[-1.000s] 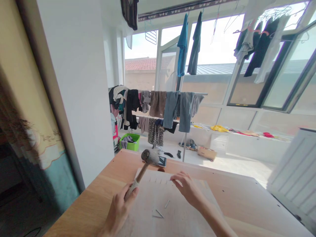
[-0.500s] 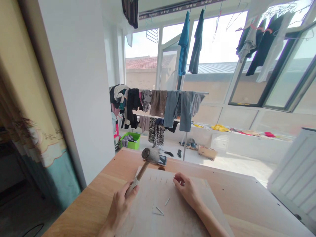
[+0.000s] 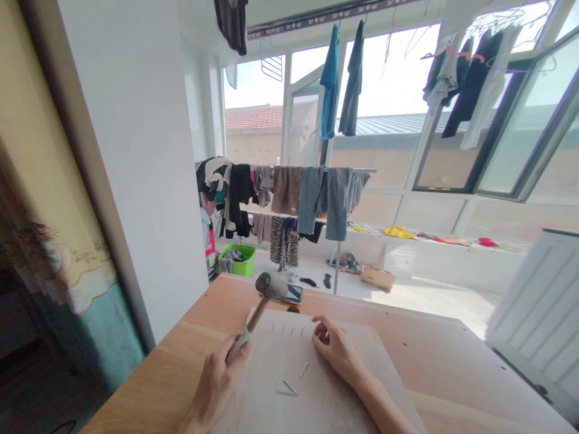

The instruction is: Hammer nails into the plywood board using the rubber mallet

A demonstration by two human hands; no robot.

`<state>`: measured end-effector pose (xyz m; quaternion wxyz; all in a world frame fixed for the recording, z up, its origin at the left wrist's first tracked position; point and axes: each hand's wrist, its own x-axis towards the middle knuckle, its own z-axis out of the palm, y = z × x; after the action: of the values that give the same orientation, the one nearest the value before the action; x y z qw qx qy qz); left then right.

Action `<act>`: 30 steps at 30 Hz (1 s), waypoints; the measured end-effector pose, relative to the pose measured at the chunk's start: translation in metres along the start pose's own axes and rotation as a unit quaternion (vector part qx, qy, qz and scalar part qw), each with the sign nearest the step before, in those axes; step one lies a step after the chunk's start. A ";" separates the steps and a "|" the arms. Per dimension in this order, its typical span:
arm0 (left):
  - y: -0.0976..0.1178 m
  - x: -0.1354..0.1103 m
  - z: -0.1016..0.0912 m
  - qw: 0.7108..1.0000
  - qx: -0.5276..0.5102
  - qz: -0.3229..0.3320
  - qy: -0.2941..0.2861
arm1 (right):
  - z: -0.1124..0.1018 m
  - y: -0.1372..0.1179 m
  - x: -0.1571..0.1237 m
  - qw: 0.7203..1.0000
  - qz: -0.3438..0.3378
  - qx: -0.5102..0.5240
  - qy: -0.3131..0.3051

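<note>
My left hand (image 3: 219, 371) is closed round the handle of a mallet (image 3: 271, 286), its grey head raised above the far part of a pale board (image 3: 257, 392). A short row of thin upright nails (image 3: 292, 330) stands in the board. Just right of that row, my right hand (image 3: 335, 346) rests with fingers curled and thumb and index finger close together. Whatever is between those fingertips is hidden or too small to make out. Several loose nails (image 3: 290, 387) lie on the board between my hands.
The board lies on a wooden table (image 3: 149, 392). A phone (image 3: 295, 294) and a small round brown thing (image 3: 293, 309) sit beyond the board. Past the table stand a laundry rack (image 3: 337, 265) and a green basket (image 3: 244, 265). A white ribbed panel (image 3: 534, 313) is at the right.
The view has shifted slightly to the right. My right index finger has lifted a little. The mallet stays raised in my left hand, and the nails look unmoved on the board.
</note>
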<state>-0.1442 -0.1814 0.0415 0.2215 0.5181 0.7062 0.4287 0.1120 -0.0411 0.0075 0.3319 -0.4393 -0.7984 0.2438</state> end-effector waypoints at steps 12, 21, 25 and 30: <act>0.033 -0.002 -0.002 0.995 0.052 0.041 -0.078 | 0.000 0.004 0.001 1.000 0.001 0.008 -0.012; 0.046 -0.008 0.016 0.986 0.138 0.062 -0.074 | -0.001 0.000 0.000 1.000 0.005 -0.007 -0.005; 0.045 -0.006 0.023 0.978 0.174 0.056 -0.099 | -0.002 0.000 0.000 1.000 0.018 -0.013 0.003; 0.045 -0.006 0.029 0.975 0.191 0.047 -0.099 | -0.001 0.004 0.000 1.000 0.012 -0.013 0.013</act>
<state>-0.0960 -0.1722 0.0628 0.1667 0.6235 0.7243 0.2426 0.1145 -0.0386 0.0052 0.3336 -0.4565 -0.7916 0.2317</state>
